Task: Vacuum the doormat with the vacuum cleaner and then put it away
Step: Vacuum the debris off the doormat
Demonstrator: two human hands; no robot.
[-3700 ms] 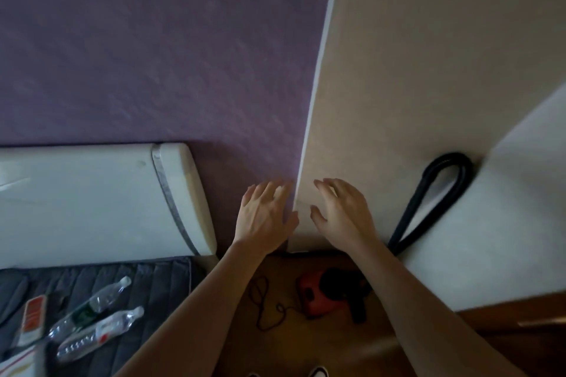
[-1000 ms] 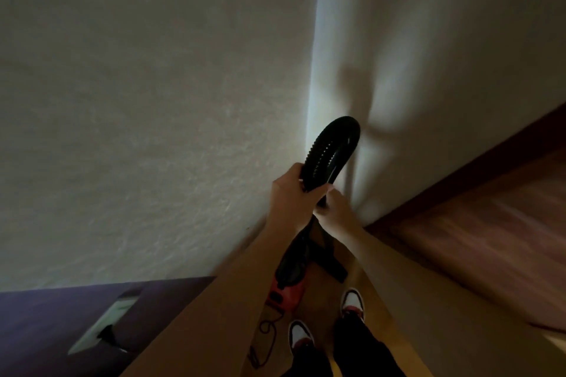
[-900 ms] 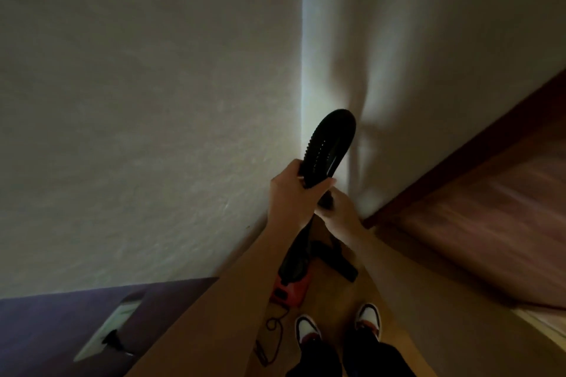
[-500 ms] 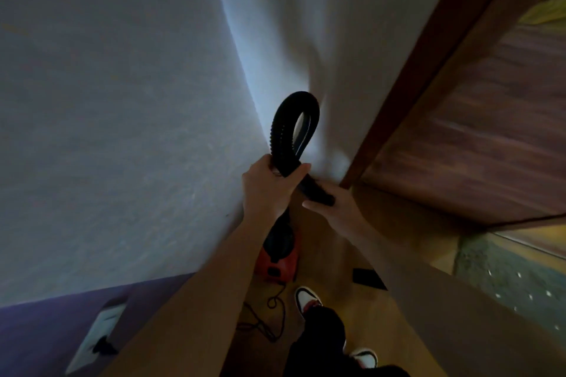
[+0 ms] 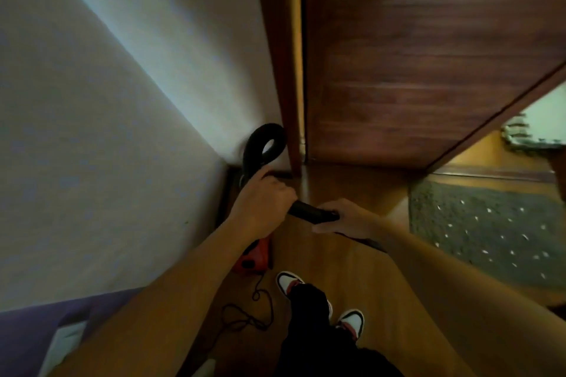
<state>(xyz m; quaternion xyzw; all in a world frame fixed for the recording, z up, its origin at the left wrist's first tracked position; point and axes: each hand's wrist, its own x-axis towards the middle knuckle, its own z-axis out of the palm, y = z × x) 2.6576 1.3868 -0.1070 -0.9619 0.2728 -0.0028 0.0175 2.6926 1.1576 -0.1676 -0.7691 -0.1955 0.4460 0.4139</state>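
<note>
The left grip (image 5: 263,200) is curled tight round the black hose (image 5: 264,144), just below where it loops up against the white wall (image 5: 92,131) beside the wooden door (image 5: 413,76), and the right grip (image 5: 347,217) is closed on the hose's rigid end piece (image 5: 312,213), which runs between the two. The red vacuum cleaner (image 5: 254,257) sits on the wooden floor (image 5: 337,269) under the left forearm, close to the wall, its cord (image 5: 245,315) lying in loose tangles beside the person's white shoes (image 5: 289,280).
</note>
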